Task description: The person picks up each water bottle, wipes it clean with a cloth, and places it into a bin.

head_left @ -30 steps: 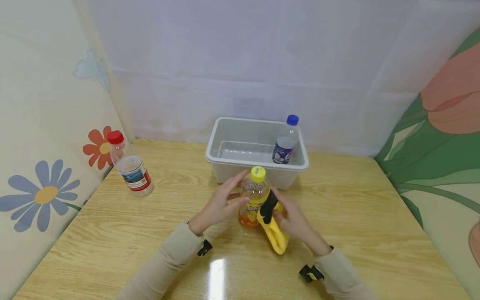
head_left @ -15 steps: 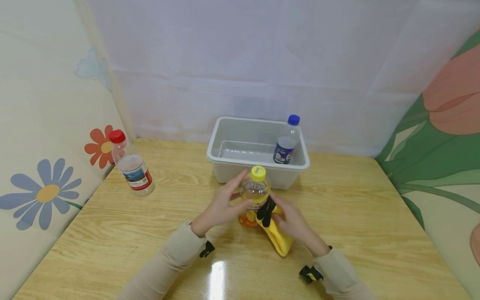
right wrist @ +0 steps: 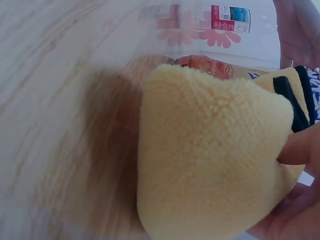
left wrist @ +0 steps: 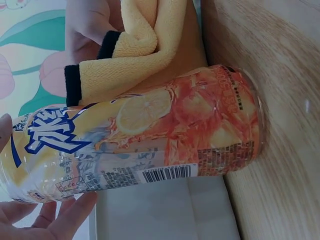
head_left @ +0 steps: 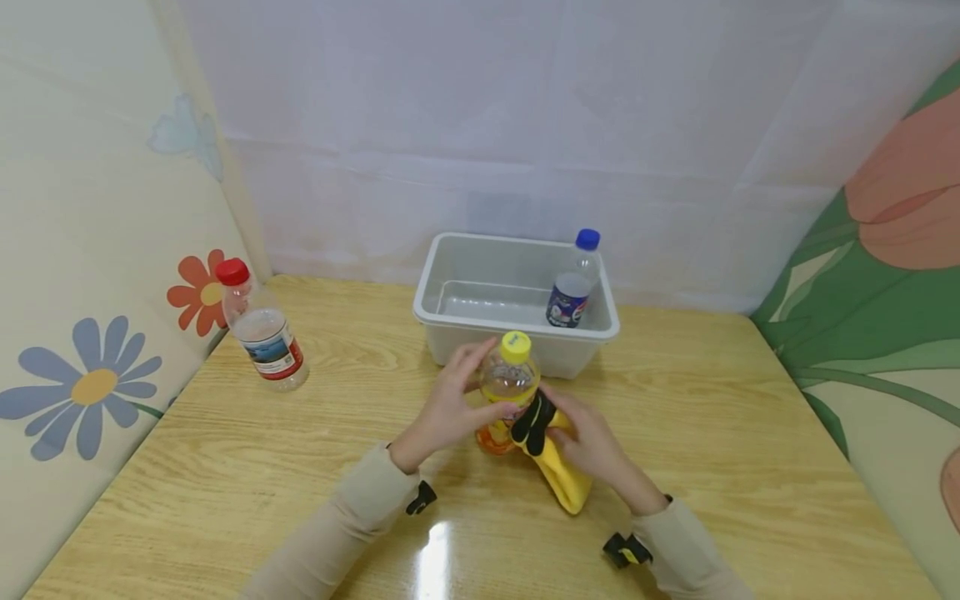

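An iced tea bottle (head_left: 495,435) with a yellow cap and a lemon-printed label stands upright on the table, in front of the grey bin. My left hand (head_left: 448,417) grips its upper part from the left, thumb in front and fingers behind. On the other side, my right hand (head_left: 592,442) pinches a folded yellow cloth (head_left: 564,479) with black edging, and the cloth lies against the bottle's side. The left wrist view shows the cloth (left wrist: 132,65) beside the label of the bottle (left wrist: 195,130). In the right wrist view the fluffy cloth (right wrist: 215,155) hides most of the bottle.
The grey plastic bin (head_left: 517,321) stands behind the bottle, near the back wall. A bottle with a blue cap (head_left: 572,287) leans inside its right end. At the table's left edge is a clear bottle with a red cap (head_left: 270,346).
My left hand has shifted slightly right, its thumb now further across the bottle. The cloth's lower end has swung a little to the right in my right hand. The bottle stays in place.
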Tool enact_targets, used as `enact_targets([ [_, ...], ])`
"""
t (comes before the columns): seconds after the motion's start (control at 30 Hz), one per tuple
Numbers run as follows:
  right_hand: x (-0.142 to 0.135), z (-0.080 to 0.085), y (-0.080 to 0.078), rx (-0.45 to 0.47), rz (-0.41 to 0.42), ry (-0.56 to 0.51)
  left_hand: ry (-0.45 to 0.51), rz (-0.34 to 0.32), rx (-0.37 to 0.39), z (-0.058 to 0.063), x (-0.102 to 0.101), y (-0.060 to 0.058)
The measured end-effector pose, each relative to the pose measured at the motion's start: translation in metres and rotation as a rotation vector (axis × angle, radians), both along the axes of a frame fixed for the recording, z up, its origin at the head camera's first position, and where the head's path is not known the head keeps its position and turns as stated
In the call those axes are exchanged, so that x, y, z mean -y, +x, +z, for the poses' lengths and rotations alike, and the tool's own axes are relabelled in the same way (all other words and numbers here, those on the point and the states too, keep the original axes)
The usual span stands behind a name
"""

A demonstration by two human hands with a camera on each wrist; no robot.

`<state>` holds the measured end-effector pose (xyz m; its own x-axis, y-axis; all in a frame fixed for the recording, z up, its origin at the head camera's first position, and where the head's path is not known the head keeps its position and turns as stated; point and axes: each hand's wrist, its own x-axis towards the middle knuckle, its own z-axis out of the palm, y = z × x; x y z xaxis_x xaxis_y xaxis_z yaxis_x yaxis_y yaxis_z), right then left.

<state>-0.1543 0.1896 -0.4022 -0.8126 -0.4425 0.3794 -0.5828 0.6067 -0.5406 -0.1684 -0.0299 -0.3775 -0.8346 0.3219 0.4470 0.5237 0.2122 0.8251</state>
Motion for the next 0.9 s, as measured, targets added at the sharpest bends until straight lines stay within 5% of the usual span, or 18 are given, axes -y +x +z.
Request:
enact_targets([
  [0.4,-0.010,0.012,-0.002,-0.083,-0.018,-0.078,0.055,-0.040,0.026,0.001,0.005,0.000],
  [0.9,-0.017,0.031,-0.007,-0.157,-0.005,-0.278,0.020,-0.124,-0.047,-0.003,0.012,-0.003],
])
